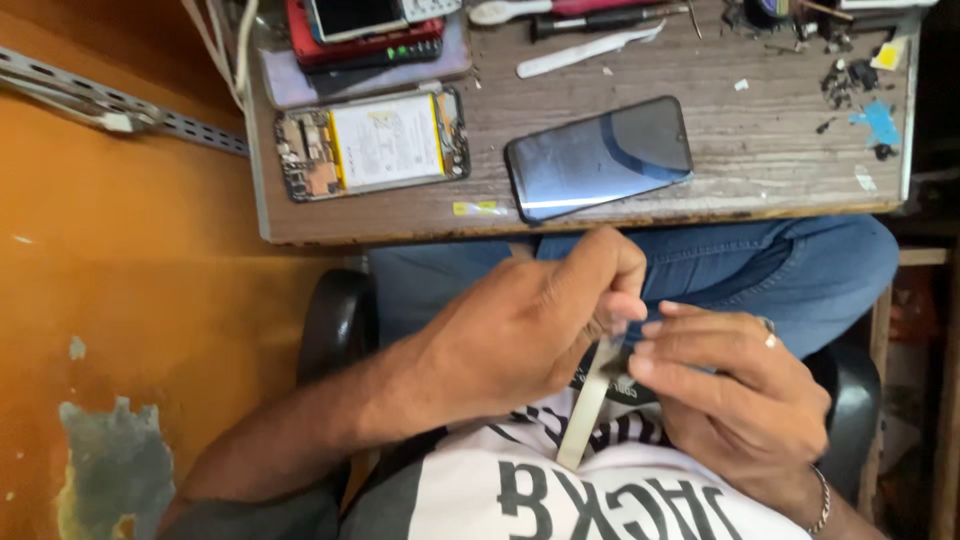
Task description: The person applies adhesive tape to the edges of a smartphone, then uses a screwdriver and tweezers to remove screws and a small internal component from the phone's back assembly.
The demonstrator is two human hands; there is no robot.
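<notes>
Head view
Left hand [520,335]: over the lap, fingers curled and pinching the top of a pale strip [590,400].
Right hand [735,385]: just beside the left, fingertips pressed together on the same top end of the strip; ring on one finger, bracelet at the wrist.
Strip: thin, whitish, hangs down between both hands to the shirt.
Table [760,160]: worn wood, beyond the knees.
Phone [598,158]: dark screen up, near the table's front edge.
Open phone [373,143]: back off, battery showing, left of the phone.

Rough wooden table [700,170], glossy phone [598,158]
</notes>
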